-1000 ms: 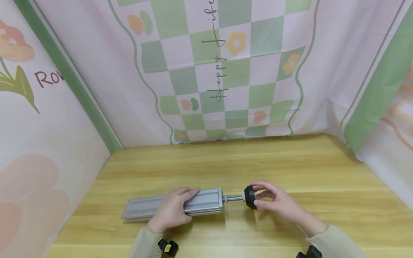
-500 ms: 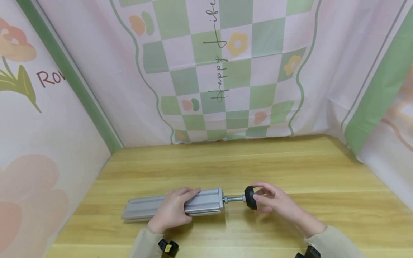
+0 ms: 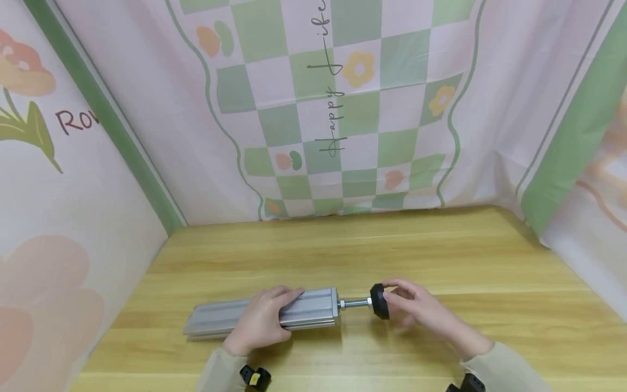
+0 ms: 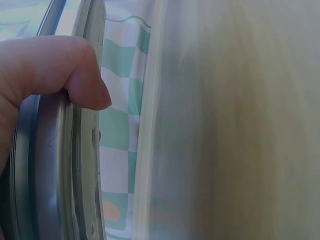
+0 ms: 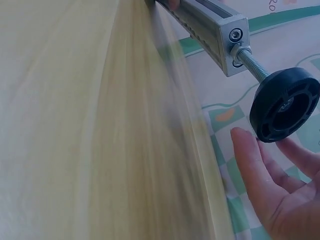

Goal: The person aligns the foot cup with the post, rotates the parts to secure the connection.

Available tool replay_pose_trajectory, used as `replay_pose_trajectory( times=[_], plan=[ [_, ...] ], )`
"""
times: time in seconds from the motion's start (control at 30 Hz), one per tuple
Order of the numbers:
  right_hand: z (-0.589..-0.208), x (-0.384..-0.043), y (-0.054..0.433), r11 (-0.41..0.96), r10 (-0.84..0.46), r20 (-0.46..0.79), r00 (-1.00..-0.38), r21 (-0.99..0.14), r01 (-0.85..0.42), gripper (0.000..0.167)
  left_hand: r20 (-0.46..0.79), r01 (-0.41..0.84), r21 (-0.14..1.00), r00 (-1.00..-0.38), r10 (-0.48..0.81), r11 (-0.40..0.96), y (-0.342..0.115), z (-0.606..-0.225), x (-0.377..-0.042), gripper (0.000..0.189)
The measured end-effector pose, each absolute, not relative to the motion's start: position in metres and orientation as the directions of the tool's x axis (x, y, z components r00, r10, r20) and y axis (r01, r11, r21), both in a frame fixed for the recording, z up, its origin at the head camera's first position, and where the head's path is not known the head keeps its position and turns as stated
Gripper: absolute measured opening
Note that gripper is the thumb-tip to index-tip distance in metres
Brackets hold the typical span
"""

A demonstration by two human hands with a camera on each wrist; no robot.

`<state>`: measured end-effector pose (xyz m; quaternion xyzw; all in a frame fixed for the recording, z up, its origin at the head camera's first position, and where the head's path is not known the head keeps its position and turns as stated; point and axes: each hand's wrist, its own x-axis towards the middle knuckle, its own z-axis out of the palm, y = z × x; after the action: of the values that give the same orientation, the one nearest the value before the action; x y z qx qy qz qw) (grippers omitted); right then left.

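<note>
My left hand (image 3: 264, 317) grips a silver aluminium profile (image 3: 313, 307), fingers over its top and thumb along the near side. A thumb or finger bent over the grooved edge shows in the left wrist view. From the profile's right end plate sticks a threaded rod (image 3: 356, 303) with a nut at its base, carrying a round black levelling foot (image 3: 378, 301). My right hand (image 3: 425, 311) is at the foot, a fingertip right at its upper rim in the head view. In the right wrist view, its fingers are spread below the hollow underside of the foot (image 5: 285, 105), not closed round it.
The wood-grain table (image 3: 343, 250) stretches behind and to both sides of the profile. A green-and-white checked curtain (image 3: 360, 109) hangs at its back edge, and printed cloth panels (image 3: 54, 190) stand on the left and right.
The right hand's fingers have shifted at the foot, its thumb moving up from the lower rim and the lower fingers drawing back. The left hand and profile stay in place.
</note>
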<state>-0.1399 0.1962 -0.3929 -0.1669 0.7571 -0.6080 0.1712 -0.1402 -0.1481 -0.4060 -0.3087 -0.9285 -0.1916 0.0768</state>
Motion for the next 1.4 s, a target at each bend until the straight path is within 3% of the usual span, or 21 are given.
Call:
replay_pose_trajectory(
  times=[0.23, 0.47, 0.63, 0.87, 1.4],
  plan=[
    [-0.3961, -0.1356, 0.1956, 0.185, -0.398, 0.146, -0.906, -0.954, -0.235, 0.052, 0.269, 0.611, 0.309, -0.791, 0.549, 0.729, -0.148, -0.4057, -0.1404, 0.08],
    [-0.3999, -0.1367, 0.1975, 0.162, -0.438, 0.312, -0.843, -0.895, -0.416, 0.058, 0.295, 0.62, 0.293, -0.783, 0.548, 0.728, -0.1477, -0.4071, -0.1425, 0.082],
    [-0.4013, -0.1379, 0.1977, 0.134, -0.497, 0.297, -0.815, -0.902, -0.41, 0.064, 0.304, 0.624, 0.283, -0.779, 0.549, 0.729, -0.1474, -0.4075, -0.143, 0.082],
    [-0.3975, -0.1368, 0.1982, 0.164, -0.507, 0.213, -0.835, -0.927, -0.337, 0.06, 0.294, 0.62, 0.286, -0.782, 0.549, 0.73, -0.1465, -0.4069, -0.1429, 0.082],
    [-0.3986, -0.1342, 0.1973, 0.177, -0.46, 0.172, -0.871, -0.944, -0.28, 0.053, 0.28, 0.614, 0.295, -0.788, 0.548, 0.732, -0.146, -0.407, -0.1401, 0.081]
  ],
)
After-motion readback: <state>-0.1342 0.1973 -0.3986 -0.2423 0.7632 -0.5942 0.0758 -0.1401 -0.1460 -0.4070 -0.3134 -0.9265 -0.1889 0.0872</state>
